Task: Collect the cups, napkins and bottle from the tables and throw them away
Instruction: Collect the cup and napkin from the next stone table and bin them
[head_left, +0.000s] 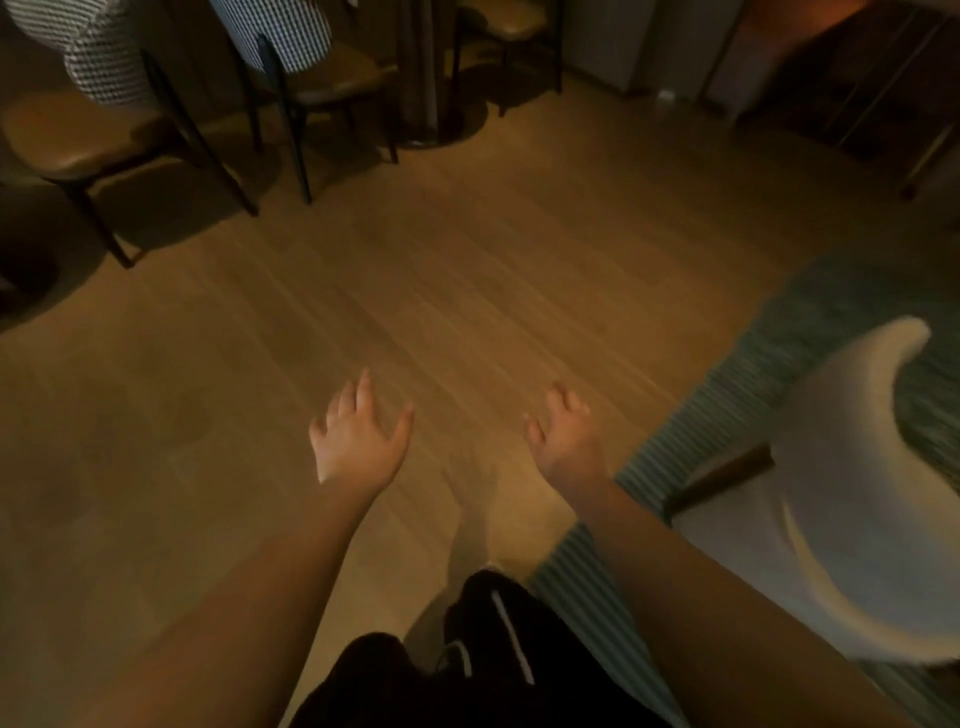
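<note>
At the far left stand two brown-seated chairs on dark metal legs, the nearer chair (78, 137) and a second chair (332, 78) just behind it, each with a checked cushion on its back. Right of them rises one dark table pedestal (426, 104), and beyond it a third chair (511, 15) shows only partly. One wooden floor (467, 270) fills the middle of the view.

Two bare hands reach out over it, both holding nothing. The left hand (358, 436) has its fingers spread apart and relaxed; the right hand (563, 436) has its fingers loosely curled and slightly apart. Below them is one leg in black trousers (488, 634) with a white stripe.

To the right lie one striped teal rug (737, 405) and one white shell chair (852, 509) standing on it.

No cup, napkin or bottle shows anywhere in view.
</note>
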